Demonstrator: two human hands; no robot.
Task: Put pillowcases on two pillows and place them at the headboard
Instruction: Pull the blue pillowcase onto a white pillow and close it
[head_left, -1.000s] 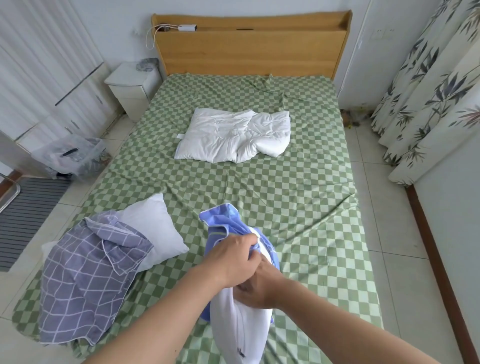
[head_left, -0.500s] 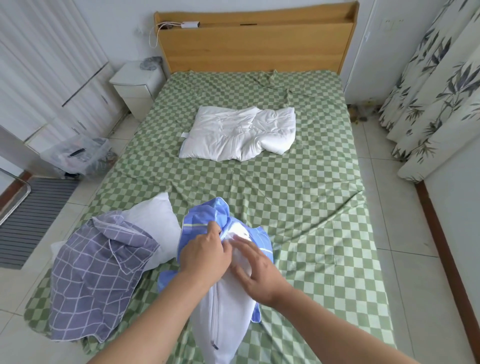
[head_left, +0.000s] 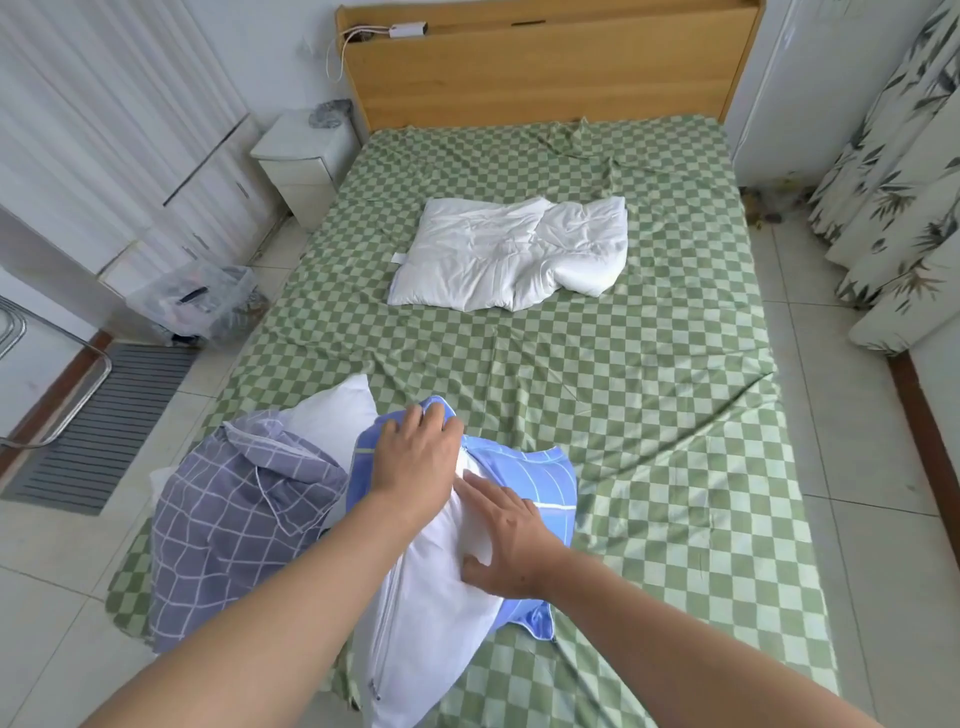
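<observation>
1. Head view: bed (head_left: 649, 415) with green checked sheet fills the room's middle; wooden headboard (head_left: 545, 73) at the far end against the wall.
2. White nightstand (head_left: 301, 156) just left of the headboard; clear plastic bin (head_left: 197, 296) on the tiled floor beside the bed's left edge; grey striped mat (head_left: 104, 421) nearer the camera. Leaf-print curtains (head_left: 893, 171) on the right.
3. Rumpled white duvet (head_left: 514, 254) lies mid-bed, well apart from the hands.
4. White pillow (head_left: 431, 613) at the near end of the bed, long axis running from the camera toward the headboard; zipper edge on its left side, near end bare, far end inside the blue pillowcase (head_left: 524, 467).
5. Left hand (head_left: 415, 462) grips the blue pillowcase at its bunched top, fingers curled over the fabric.
6. Right hand (head_left: 509, 540) rests on the white pillow, fingers fairly straight, thumb pressing into the fabric; not clenched.
7. Second pillow (head_left: 332, 415) at near left, pointing toward the bed's middle, partly covered by the grey checked pillowcase (head_left: 228, 519), just beside the blue one.
</observation>
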